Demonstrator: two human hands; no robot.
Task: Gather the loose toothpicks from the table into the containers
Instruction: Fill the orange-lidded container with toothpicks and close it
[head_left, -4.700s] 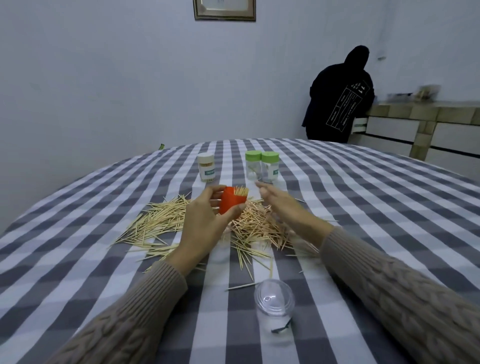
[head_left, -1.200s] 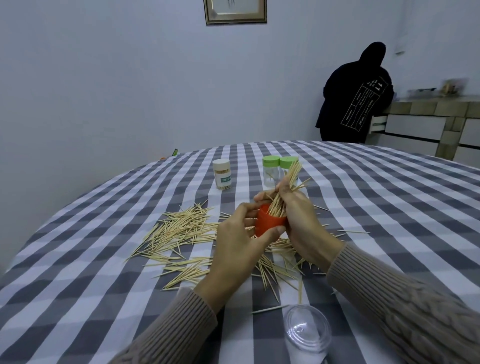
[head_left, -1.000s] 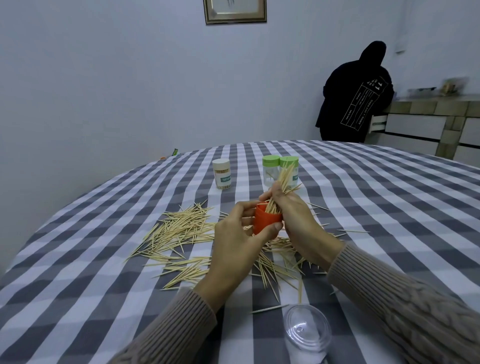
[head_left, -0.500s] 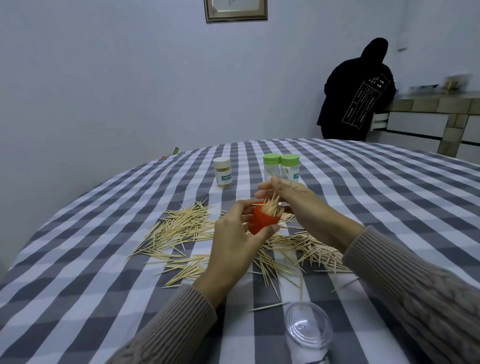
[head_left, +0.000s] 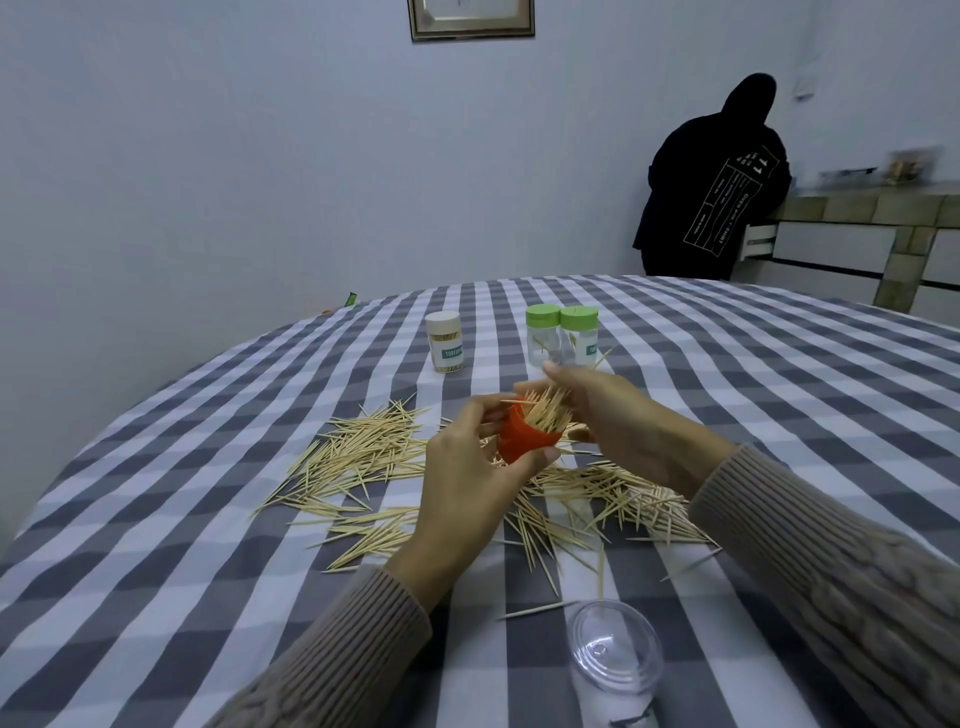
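My left hand grips a small orange container, tilted to the right and held above the table. A bunch of toothpicks sticks out of its mouth. My right hand rests against those toothpicks with its fingers closed around them. Loose toothpicks lie scattered on the checked tablecloth to the left, with more loose toothpicks under and to the right of my hands.
Behind my hands stand a white-capped toothpick jar and two green-capped clear jars. A clear plastic lid lies near the front edge. A person in a black hoodie stands at a counter at the back right.
My right hand brought a bundle of toothpicks to the orange container and pushed them down into it; the bundle now sits lower. The container tilted further right.
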